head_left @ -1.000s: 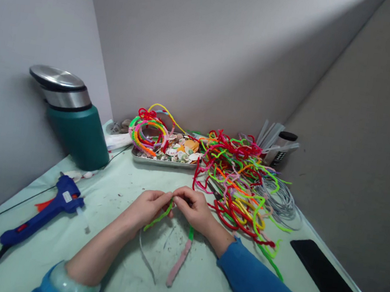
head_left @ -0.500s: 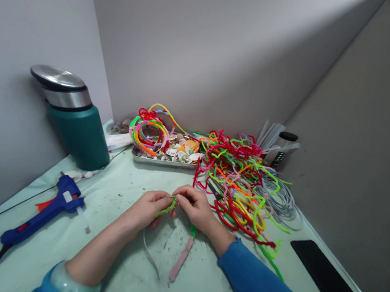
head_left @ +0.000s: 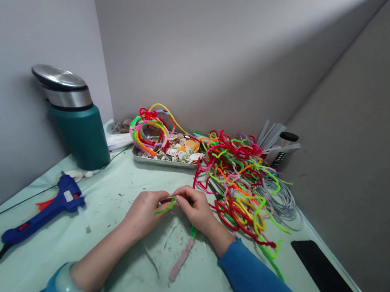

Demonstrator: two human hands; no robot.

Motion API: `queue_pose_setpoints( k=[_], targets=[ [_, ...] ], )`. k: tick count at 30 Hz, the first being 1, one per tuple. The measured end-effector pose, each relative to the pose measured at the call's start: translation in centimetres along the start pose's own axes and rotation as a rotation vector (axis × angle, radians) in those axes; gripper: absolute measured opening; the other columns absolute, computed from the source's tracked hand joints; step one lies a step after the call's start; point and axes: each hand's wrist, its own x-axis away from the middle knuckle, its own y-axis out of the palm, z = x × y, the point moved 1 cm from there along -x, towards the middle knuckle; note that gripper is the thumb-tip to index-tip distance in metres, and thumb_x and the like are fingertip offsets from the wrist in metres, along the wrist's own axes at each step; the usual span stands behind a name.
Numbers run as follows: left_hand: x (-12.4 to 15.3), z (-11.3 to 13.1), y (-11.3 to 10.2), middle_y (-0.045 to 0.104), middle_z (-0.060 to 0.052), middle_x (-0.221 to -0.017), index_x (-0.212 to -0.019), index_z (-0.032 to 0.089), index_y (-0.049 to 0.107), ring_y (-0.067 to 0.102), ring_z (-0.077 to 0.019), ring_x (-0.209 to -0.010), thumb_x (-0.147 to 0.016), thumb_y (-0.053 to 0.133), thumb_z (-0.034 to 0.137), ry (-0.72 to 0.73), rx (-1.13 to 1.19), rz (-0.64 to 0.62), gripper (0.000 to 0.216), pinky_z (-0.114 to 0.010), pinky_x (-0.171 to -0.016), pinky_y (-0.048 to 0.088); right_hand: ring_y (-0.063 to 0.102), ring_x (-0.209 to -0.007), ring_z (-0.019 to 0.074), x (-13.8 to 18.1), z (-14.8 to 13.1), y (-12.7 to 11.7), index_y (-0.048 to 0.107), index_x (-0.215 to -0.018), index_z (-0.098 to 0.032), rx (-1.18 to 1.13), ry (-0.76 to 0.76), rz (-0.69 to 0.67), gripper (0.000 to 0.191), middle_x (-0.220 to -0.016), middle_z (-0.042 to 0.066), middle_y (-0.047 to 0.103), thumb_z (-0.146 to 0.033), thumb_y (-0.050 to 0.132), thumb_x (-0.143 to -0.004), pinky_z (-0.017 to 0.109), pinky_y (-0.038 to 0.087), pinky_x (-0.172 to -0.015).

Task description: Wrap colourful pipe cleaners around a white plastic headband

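Observation:
My left hand is closed, pinching a thin grey wire whose bent free end hangs below it. Fingertips of my right hand pinch a bright green pipe cleaner where it crosses the wire, close to the left fingertips. From under the right hand a fuzzy pink strip, green at its top, slants down over the table; its link to the wire is hidden by the hand.
A tangled pile of pipe cleaners lies behind my right hand, with scissors and coiled grey wire. A metal tray holds shells and coloured loops. Leftward are a blue glue gun and a teal bottle.
My left hand has turned slightly, and the green pipe cleaner's loose end now points lower left. Less of the hanging wire shows. My right hand stays almost in place.

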Motion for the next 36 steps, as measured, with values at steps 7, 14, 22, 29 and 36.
queue_pose_setpoints(
  k=[7,14,22,29,36],
  targets=[
    [0.07,0.42,0.17,0.063,-0.001,-0.073,-0.082,0.020,0.059,0.052,-0.0128,-0.061,-0.072,0.054,0.028,-0.015,-0.090,0.193,0.013,-0.021,-0.056,0.032,0.051,-0.064,0.0114,-0.03,0.33,0.22,0.058,-0.084,-0.016,0.007,0.018,0.016,0.011,-0.071,0.001,0.057,-0.022,0.049,-0.082,0.022,0.039,-0.058],
    [0.27,0.59,0.15,0.064,-0.001,-0.079,-0.081,0.022,0.059,0.056,-0.0143,-0.071,-0.074,0.052,0.020,0.090,-0.103,0.162,0.010,-0.021,-0.062,0.035,0.047,-0.059,0.0102,0.05,0.34,0.24,0.055,-0.083,-0.017,0.014,0.048,0.008,0.008,-0.066,-0.002,0.053,-0.023,0.049,-0.082,0.021,0.037,-0.054],
    [0.11,0.14,0.36,0.068,-0.003,-0.085,-0.091,0.023,0.063,0.060,-0.0161,-0.074,-0.078,0.050,0.023,0.063,-0.137,0.170,0.019,-0.022,-0.066,0.038,0.047,-0.055,0.0099,0.23,-0.02,0.03,0.052,-0.097,-0.018,-0.049,0.062,-0.047,0.016,-0.062,-0.003,0.052,-0.017,0.041,-0.085,0.021,0.036,-0.054],
    [0.22,0.31,0.28,0.067,-0.004,-0.081,-0.085,0.021,0.066,0.059,-0.0168,-0.073,-0.078,0.050,0.024,0.070,-0.168,0.134,0.018,-0.023,-0.066,0.037,0.046,-0.055,0.0100,0.22,-0.13,0.14,0.052,-0.096,-0.018,0.014,0.024,-0.048,0.016,-0.061,-0.003,0.051,-0.016,0.043,-0.083,0.020,0.036,-0.053],
    [0.01,0.36,0.12,0.066,-0.002,-0.069,-0.072,0.021,0.067,0.055,-0.0139,-0.062,-0.075,0.053,0.027,0.033,-0.035,0.128,0.015,-0.021,-0.058,0.031,0.046,-0.052,0.0100,0.30,-0.16,0.14,0.052,-0.095,-0.018,0.042,0.011,-0.068,0.016,-0.060,-0.004,0.051,-0.014,0.043,-0.082,0.020,0.034,-0.051]
  ],
)
